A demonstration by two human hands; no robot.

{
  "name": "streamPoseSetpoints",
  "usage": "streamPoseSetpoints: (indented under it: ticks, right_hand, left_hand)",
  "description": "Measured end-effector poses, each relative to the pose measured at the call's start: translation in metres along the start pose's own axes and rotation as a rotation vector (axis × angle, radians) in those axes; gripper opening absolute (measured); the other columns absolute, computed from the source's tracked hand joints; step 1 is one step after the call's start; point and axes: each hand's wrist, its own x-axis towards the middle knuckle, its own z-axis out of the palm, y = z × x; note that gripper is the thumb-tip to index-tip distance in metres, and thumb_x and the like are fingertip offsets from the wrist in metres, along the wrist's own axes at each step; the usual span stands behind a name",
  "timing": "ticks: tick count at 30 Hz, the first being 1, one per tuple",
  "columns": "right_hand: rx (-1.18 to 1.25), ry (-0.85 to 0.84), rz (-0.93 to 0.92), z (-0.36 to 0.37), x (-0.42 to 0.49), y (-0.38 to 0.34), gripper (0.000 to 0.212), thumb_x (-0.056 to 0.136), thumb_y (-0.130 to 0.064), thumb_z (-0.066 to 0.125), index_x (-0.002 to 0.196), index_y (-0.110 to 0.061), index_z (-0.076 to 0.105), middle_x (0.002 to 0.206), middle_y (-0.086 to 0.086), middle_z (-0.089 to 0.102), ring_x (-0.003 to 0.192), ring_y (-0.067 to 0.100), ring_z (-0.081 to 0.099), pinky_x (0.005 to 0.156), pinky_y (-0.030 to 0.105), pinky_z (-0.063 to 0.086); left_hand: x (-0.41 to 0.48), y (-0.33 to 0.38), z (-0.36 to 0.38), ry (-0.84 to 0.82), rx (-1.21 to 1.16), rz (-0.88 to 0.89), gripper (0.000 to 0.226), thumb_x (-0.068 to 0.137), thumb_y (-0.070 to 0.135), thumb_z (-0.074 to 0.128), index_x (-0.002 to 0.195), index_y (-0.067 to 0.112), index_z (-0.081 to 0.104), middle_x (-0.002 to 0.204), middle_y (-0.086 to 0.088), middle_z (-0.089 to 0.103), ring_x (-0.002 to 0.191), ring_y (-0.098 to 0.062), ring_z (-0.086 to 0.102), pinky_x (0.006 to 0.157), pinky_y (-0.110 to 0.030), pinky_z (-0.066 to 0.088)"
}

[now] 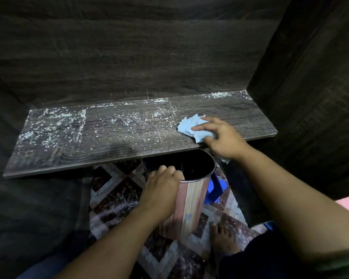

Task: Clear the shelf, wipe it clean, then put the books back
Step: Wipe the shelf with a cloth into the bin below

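- Shelf [113, 146]: dark wood-grain board, set between a back panel [129, 57] and a right side panel [310, 97].
- Dust [50, 125]: white specks and clumps, thickest at the shelf's left end. It thins along the back edge, with a small patch in the back right corner. The surface near the right front edge looks cleaner.
- Cloth [191, 125]: light blue, bunched, lying on the shelf near its right front edge.
- Right hand [224, 137]: clamped on the cloth and pressing it to the board. Forefinger stretched across the top, thumb at the front edge. A scrap of cloth shows under the wrist, past the shelf's edge.
- Left hand [161, 188]: below the shelf's front edge, fingers hooked over the rim of the bin [189, 202], gripping it.
- Bin: metal rim, wood-stripe wall, dark inside, tilted. Its mouth sits just under the front edge, beneath the cloth.
- Stool [217, 188]: blue, just behind the bin.
- Floor [117, 194]: patterned tiles, with a bare foot [223, 238] right of the bin's base.
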Motion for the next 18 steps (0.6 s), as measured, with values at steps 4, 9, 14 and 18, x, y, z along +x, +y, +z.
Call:
streamPoseSetpoints:
  ticks: [4,9,14,18]
  right_hand:
    - [0.034,0.230,0.073,-0.011,0.022,0.008,0.041,0.086,-0.004,0.058,0.121,-0.023,0.068,0.143,0.007,0.046,0.131,0.021,0.045,0.107,0.014,0.026]
    - [-0.208,0.356,0.205,-0.028,0.068,0.035,0.049,0.091,-0.023,0.054,0.140,-0.024,0.051,0.157,0.015,0.023,0.141,0.034,0.028,0.117,0.035,0.024]
    - [-0.397,0.153,0.260,-0.020,0.087,0.050,0.051,0.097,-0.043,0.041,0.147,-0.035,0.037,0.160,0.006,0.021,0.145,0.029,0.021,0.117,0.041,0.020]
    - [-0.301,0.187,0.076,-0.016,0.066,0.044,0.041,0.092,-0.027,0.053,0.132,-0.033,0.057,0.144,0.009,0.045,0.134,0.030,0.039,0.110,0.036,0.032]
  left_hand:
    - [0.008,0.008,-0.005,0.029,0.010,-0.017,0.041,0.080,0.000,0.051,0.114,0.024,0.050,0.110,0.004,0.046,0.109,-0.019,0.039,0.092,-0.030,0.032]
    - [0.014,0.016,-0.006,0.035,0.005,-0.006,0.038,0.081,0.007,0.055,0.115,0.023,0.048,0.112,0.004,0.046,0.111,-0.019,0.039,0.095,-0.031,0.032]
    - [0.018,0.016,-0.006,0.041,-0.017,-0.032,0.038,0.084,0.006,0.053,0.118,0.022,0.047,0.114,0.003,0.044,0.113,-0.019,0.037,0.096,-0.032,0.031]
    - [0.018,0.017,-0.003,0.035,-0.027,-0.028,0.036,0.080,0.008,0.059,0.113,0.022,0.053,0.109,0.002,0.050,0.109,-0.022,0.045,0.091,-0.035,0.036]
